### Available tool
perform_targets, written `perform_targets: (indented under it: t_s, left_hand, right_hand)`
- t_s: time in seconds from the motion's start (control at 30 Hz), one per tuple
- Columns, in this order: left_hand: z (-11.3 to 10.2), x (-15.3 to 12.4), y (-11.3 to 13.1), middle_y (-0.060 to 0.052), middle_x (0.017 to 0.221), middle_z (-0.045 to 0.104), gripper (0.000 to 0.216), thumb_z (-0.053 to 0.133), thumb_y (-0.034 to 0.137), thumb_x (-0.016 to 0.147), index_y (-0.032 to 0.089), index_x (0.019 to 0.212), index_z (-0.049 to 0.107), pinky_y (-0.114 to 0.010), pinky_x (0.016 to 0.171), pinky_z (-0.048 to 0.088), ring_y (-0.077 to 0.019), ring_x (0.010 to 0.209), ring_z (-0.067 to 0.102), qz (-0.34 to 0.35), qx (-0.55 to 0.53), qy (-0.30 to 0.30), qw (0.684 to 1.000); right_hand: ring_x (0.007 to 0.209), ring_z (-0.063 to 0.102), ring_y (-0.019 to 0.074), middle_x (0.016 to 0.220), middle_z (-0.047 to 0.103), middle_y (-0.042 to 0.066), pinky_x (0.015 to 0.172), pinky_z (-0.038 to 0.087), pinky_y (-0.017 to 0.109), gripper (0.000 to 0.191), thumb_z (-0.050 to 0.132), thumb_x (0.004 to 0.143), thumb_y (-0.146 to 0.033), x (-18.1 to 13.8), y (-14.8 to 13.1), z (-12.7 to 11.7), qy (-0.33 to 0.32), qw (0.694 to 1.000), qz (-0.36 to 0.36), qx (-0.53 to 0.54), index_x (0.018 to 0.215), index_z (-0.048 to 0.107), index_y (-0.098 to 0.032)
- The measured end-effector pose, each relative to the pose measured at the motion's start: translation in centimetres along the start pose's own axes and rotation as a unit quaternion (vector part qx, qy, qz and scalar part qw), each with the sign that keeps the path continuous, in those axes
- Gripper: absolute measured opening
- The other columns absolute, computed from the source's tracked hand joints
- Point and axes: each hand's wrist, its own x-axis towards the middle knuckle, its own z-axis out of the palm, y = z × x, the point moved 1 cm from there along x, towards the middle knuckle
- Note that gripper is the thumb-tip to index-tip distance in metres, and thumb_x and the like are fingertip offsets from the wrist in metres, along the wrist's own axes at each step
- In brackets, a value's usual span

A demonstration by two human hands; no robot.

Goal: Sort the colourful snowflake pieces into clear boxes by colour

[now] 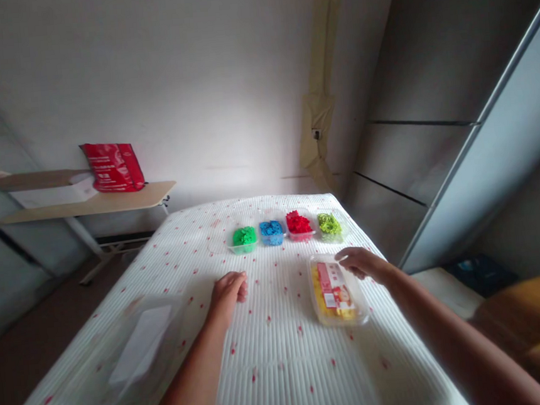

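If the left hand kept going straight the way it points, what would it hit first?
Probably the tub of green pieces, leftmost of the four in the row; only bare tablecloth shows between it and the left hand. Depth is hard to judge here.

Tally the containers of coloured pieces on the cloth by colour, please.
Green tub: 1
Blue tub: 1
Red tub: 1
Yellow-green tub: 1
Yellow box, labelled, at the right hand: 1
Total: 5
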Motion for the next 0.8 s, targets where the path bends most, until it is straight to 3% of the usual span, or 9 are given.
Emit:
perform_targets:
  t_s: [0.13, 0.27, 0.53, 0.7, 0.8]
  left_hand:
    - [0.2, -0.3, 0.3, 0.003, 0.054, 0.055, 0.028, 0.061, 0.041, 0.061, 0.014, 0.065, 0.055, -0.018, 0.039, 0.038, -0.0086, 0.045, 0.049, -0.008, 0.01, 0.004, 1.0]
    - [0.4, -0.5, 0.4, 0.004, 0.053, 0.054, 0.027, 0.061, 0.041, 0.061, 0.015, 0.065, 0.055, -0.018, 0.039, 0.037, -0.0082, 0.045, 0.048, -0.008, 0.019, 0.002, 1.0]
    - [0.6, -0.6, 0.5, 0.004, 0.053, 0.053, 0.028, 0.059, 0.042, 0.06, 0.016, 0.068, 0.055, -0.018, 0.039, 0.035, -0.0085, 0.044, 0.047, -0.01, 0.025, 0.006, 1.0]
    - [0.9, -1.1, 0.8, 0.004, 0.052, 0.053, 0.026, 0.058, 0.042, 0.06, 0.017, 0.065, 0.053, -0.019, 0.041, 0.035, -0.0087, 0.044, 0.047, -0.004, 0.027, 0.006, 1.0]
    - [1.0, -1.1, 0.5, 0.004, 0.051, 0.052, 0.024, 0.056, 0.041, 0.061, 0.018, 0.064, 0.052, -0.019, 0.041, 0.035, -0.0094, 0.044, 0.047, -0.002, 0.042, 0.005, 0.999]
  right_hand:
    - [0.03, 0.027, 0.0031, 0.037, 0.04, -0.011, 0.034, 0.016, 0.017, 0.025, 0.057, 0.057, -0.022, -0.9, 2.4, -4.9, -0.001, 0.998, 0.035, -0.052, 0.081, 0.06, -0.014]
    - [0.03, 0.026, 0.0034, 0.037, 0.039, -0.01, 0.034, 0.015, 0.017, 0.026, 0.055, 0.058, -0.023, -1.9, 3.5, -7.4, -0.006, 0.994, 0.062, -0.087, 0.082, 0.06, -0.014]
    - [0.031, 0.025, 0.0037, 0.034, 0.035, -0.01, 0.034, 0.016, 0.017, 0.024, 0.06, 0.056, -0.025, -3.6, 3.2, -8.6, -0.018, 0.989, 0.092, -0.116, 0.078, 0.063, -0.015]
    - [0.034, 0.038, 0.0067, 0.048, 0.055, -0.001, 0.032, 0.026, 0.019, 0.031, 0.069, 0.055, -0.032, -2.6, 3.5, -9.8, -0.002, 0.981, 0.095, -0.171, 0.081, 0.066, -0.016]
    - [0.038, 0.045, 0.0086, 0.053, 0.059, 0.002, 0.032, 0.029, 0.018, 0.025, 0.071, 0.057, -0.034, -1.2, 2.6, -10.2, 0.047, 0.978, 0.085, -0.187, 0.074, 0.066, -0.016]
